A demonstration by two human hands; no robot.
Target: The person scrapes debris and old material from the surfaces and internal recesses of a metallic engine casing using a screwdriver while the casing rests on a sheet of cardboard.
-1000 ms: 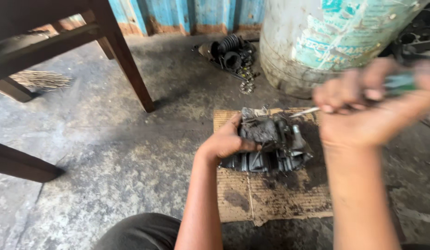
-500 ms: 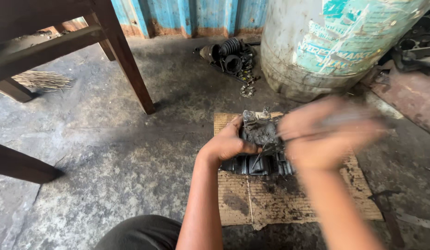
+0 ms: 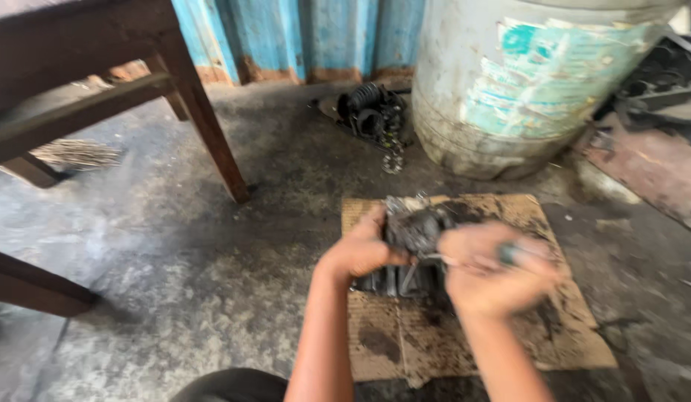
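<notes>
Kneeling or squatting over a greasy engine part (image 3: 412, 249), dark and finned, set on a flat sheet of stained cardboard (image 3: 472, 335), likely there to keep oil and grit off the concrete floor (image 3: 174, 253)

Left hand (image 3: 360, 253) pressed against the near-left side of the part, fingers curled round its edge and clamped on it, seemingly to hold it steady while the other hand works

Right hand (image 3: 494, 272) blurred with motion, fist closed round a slim tool (image 3: 453, 260) with a greenish handle end showing just beyond the knuckles; thin metal shaft reaching from the fist toward the left hand and meeting the top of the part. Too blurred to tell exactly where the tip sits

Beyond both hands, well apart: a big pale drum (image 3: 524, 82) with a torn blue-green label, and just left of its base a heap of black rubber rings and a short length of chain (image 3: 375, 119). Far left of the left hand, dark wooden furniture legs (image 3: 204, 112) and a bundle of straw-like bristles (image 3: 74, 155). Behind everything, a blue corrugated wall (image 3: 308, 33). Off past the right hand, more dark metal scrap (image 3: 658, 82), unclear
</notes>
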